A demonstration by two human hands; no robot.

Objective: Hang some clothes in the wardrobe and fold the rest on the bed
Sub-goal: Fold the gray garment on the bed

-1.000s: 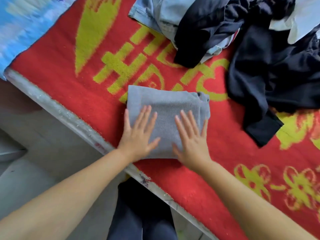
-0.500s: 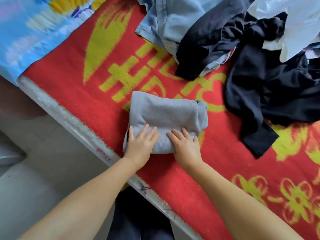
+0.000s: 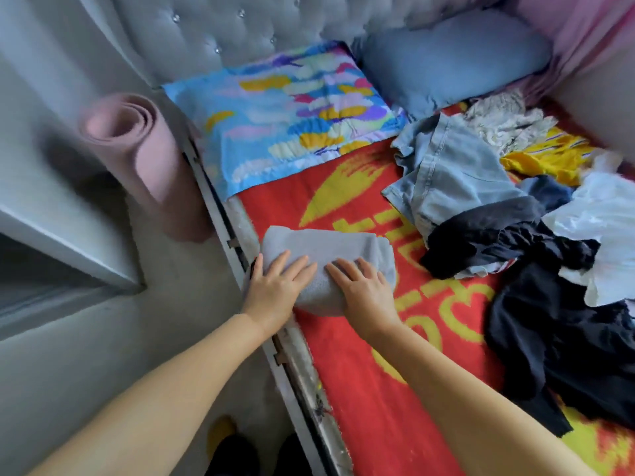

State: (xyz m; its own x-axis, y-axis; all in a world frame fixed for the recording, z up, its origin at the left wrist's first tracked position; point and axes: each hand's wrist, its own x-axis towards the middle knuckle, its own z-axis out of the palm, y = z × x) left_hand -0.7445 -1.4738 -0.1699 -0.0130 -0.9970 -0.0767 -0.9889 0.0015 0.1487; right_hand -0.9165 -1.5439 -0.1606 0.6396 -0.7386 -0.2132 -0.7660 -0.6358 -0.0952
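Observation:
A folded grey garment [image 3: 330,245] sits as a thick bundle at the left edge of the red and yellow blanket [image 3: 360,389]. My left hand [image 3: 275,293] holds its near left corner, fingers across the top and thumb along the side. My right hand [image 3: 364,290] holds the near right part, fingers on top and thumb hidden beneath. To the right lies an unfolded heap: a light denim piece [image 3: 446,173], black garments [image 3: 549,331], a white one [image 3: 601,218] and a yellow one [image 3: 546,159].
A colourful pillow [image 3: 292,115] and a blue pillow [image 3: 446,60] lie against the tufted grey headboard [image 3: 206,25]. A rolled pink mat [image 3: 137,152] leans beside the bed's metal side rail [image 3: 302,365]. Grey furniture [image 3: 51,235] stands at the left.
Both hands slid from flat on top of the grey garment to its near edge and took hold of it. The bundle now sits closer to the bed's left edge, and the view has lifted.

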